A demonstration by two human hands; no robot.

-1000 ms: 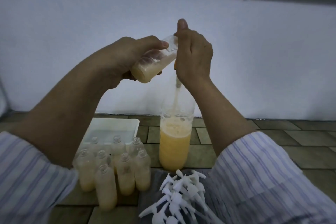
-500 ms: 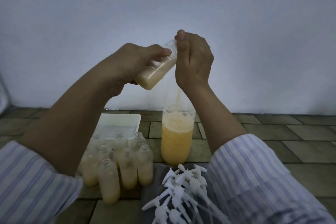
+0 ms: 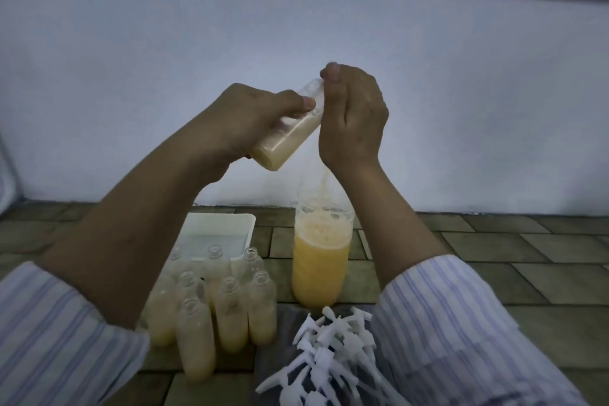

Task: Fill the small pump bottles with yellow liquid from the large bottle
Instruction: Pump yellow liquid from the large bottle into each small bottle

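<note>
Tilting further than before, small bottle (image 3: 287,138) in hands (image 3: 354,115).

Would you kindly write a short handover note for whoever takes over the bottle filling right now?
Left hand grips a tilted small bottle, partly filled. Right hand is curled at its mouth, above the large bottle; what it holds is hidden.
Large bottle stands on the floor, over half full.
Done: several small bottles stand with yellow liquid, uncapped.
Left: finish the held bottle; fit the pump tops piled in front.
</note>
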